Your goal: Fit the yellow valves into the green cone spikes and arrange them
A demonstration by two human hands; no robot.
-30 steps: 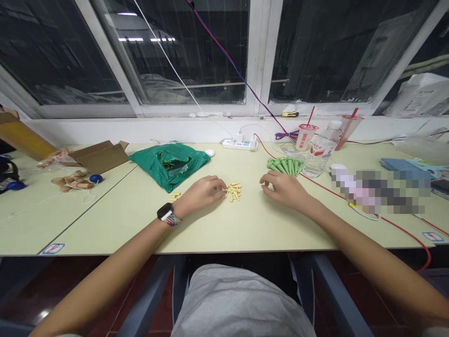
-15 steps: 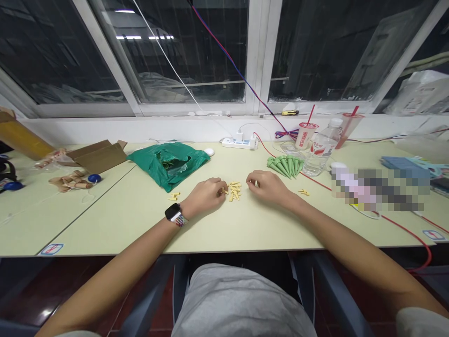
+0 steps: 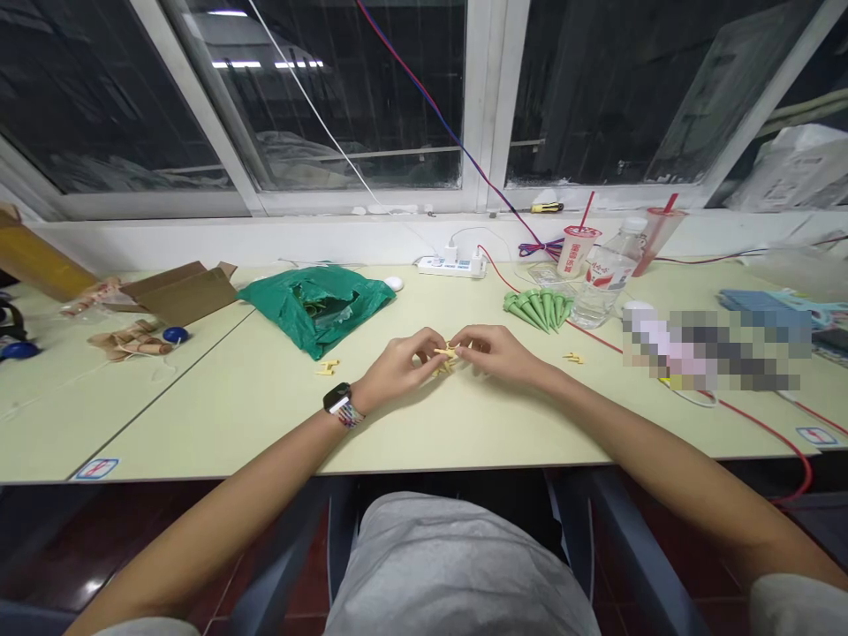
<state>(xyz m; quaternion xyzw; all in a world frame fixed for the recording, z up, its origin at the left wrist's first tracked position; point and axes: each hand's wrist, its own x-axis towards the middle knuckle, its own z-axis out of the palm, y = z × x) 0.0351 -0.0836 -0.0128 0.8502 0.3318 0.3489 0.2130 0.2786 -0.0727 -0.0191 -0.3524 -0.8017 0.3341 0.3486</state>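
Note:
My left hand (image 3: 397,369) and my right hand (image 3: 495,353) meet above the middle of the pale green table (image 3: 199,424). Their fingertips pinch a small yellow folded piece (image 3: 445,352) between them. Beneath my fingers lies a pile of similar yellow pieces (image 3: 442,367), partly hidden. Two small yellow pieces (image 3: 327,367) lie left of my left hand, and another pair (image 3: 573,358) lies right of my right hand. A bundle of green paper cones (image 3: 535,309) lies beyond my right hand. A black smartwatch (image 3: 337,398) sits on my left wrist.
A green plastic bag (image 3: 318,309) and an open cardboard box (image 3: 178,293) lie to the left. A white power strip (image 3: 450,267), a water bottle (image 3: 606,281) and a paper cup (image 3: 576,250) stand at the back. Red wire runs across the table's right side.
My hands have moved together from apart, and their fingertips now meet over the yellow pile. A yellow piece is now pinched between them.

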